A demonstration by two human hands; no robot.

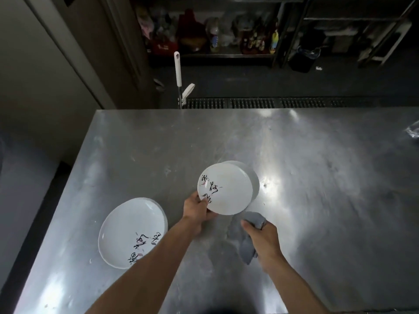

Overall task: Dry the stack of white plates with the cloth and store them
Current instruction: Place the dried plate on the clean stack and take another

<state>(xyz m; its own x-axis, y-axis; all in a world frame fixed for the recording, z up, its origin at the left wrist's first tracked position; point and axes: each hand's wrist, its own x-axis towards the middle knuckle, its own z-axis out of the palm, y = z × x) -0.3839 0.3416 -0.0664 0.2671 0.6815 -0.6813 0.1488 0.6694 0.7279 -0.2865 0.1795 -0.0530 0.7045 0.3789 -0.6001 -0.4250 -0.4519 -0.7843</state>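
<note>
Left hand: the left hand (196,211) gripped a plate (229,191) by its lower left rim, with the thumb (204,201) pressed on the painted face and the other fingers curled behind, out of sight.
Plate: white with black brush lettering, it was raised off the table (317,177) and tilted, face toward the camera.
Right hand: the right hand (264,237) was closed around a grey cloth (246,248), fingers curled tight, with folds sticking out above and below the fist.
Cloth and plate: the cloth sat just below the plate's lower right rim; whether they touched could not be told.
Stack: a stack (254,180) of white plates stood on the table directly behind the held plate, partly hidden by it.
Second plate: a second plate (131,227) lay flat and face up, well to the left of both hands.
Background: a mop handle (177,66) stood beyond the table's far edge.
</note>
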